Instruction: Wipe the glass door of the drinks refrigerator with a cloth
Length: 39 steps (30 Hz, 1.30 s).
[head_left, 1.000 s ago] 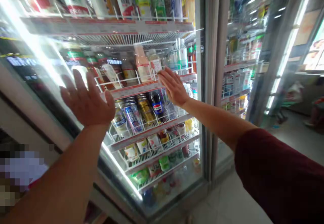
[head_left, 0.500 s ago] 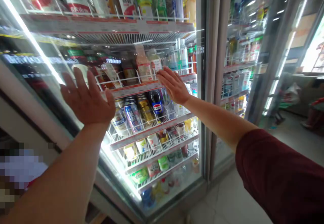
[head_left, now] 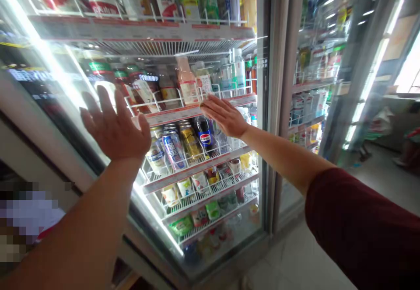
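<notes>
Both my hands are raised in front of the glass door of a drinks fridge [head_left: 226, 255]. My left hand [head_left: 114, 128] has its fingers spread, palm towards the glass, and holds nothing. My right hand [head_left: 225, 115] is stretched out flat, fingers side by side, and it is bare too. Whether either palm touches the glass, I cannot tell. Behind the right hand are a pink-capped bottle [head_left: 187, 82] and, one shelf lower, a dark cola bottle [head_left: 204, 134]. A blue can [head_left: 173, 150] and a gold can [head_left: 190, 141] stand to the left of the cola.
Bottles line the top shelf [head_left: 141, 31]. Green packs [head_left: 181, 227] lie on a low shelf. A second glass-fronted fridge [head_left: 310, 89] adjoins on the right, beside the tiled floor [head_left: 282, 263]. At the far right edge, part of a person [head_left: 410, 143] shows.
My right hand has shifted slightly down and left against the shelves. The left hand stays almost where it was. The light strip at the left looks brighter and the bottles behind the glass show more clearly.
</notes>
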Available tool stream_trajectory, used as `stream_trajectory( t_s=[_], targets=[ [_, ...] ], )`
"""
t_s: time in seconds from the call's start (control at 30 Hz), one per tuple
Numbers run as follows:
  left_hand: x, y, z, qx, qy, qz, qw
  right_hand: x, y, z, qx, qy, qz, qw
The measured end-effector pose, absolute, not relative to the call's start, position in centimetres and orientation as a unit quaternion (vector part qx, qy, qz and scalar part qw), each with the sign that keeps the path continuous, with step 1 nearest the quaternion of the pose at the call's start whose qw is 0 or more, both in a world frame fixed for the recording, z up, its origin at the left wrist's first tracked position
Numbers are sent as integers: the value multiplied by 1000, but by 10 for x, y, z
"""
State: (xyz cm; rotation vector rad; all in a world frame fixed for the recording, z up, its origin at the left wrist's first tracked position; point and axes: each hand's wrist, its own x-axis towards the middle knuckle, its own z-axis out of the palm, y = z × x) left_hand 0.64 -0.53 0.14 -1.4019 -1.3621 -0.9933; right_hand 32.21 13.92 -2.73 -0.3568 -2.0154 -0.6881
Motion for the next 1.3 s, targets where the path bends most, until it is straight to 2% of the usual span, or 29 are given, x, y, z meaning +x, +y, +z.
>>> stream_trajectory(
  t_s=[0.07, 0.2, 0.27, 0.43, 0.5, 0.63, 0.7, 0.87, 1.07, 1.23, 1.3],
  targets=[
    [7, -6, 2, -567, -557, -404, 453, 333, 145, -21, -163, -810, -287, 484],
    [7, -7, 3, -569, -555, -402, 454, 347, 167, -2, -236, -699, -256, 625],
    [6, -6, 3, -572, -551, -399, 458, 344, 168, -4, -246, -682, -239, 646],
    [2, -4, 0, -577, -528, -407, 472, 333, 152, -22, -189, -777, -249, 546],
    [3, -3, 0, -577, -519, -418, 472, 335, 152, -18, -191, -772, -238, 557],
    [6, -5, 1, -583, -517, -429, 457, 334, 155, -7, -228, -713, -196, 634],
    [7, -6, 1, -582, -516, -440, 449, 326, 148, -11, -222, -726, -203, 619],
    [8, -6, 1, -581, -525, -430, 450, 312, 130, -22, -173, -811, -246, 501],
    [8, -6, -1, -578, -519, -435, 456, 309, 142, -4, -227, -741, -213, 595],
    [2, -5, -1, -577, -529, -408, 469, 303, 133, -16, -157, -805, -259, 510],
    [1, -4, -1, -581, -525, -409, 467, 307, 134, -13, -159, -799, -260, 518]
  ],
)
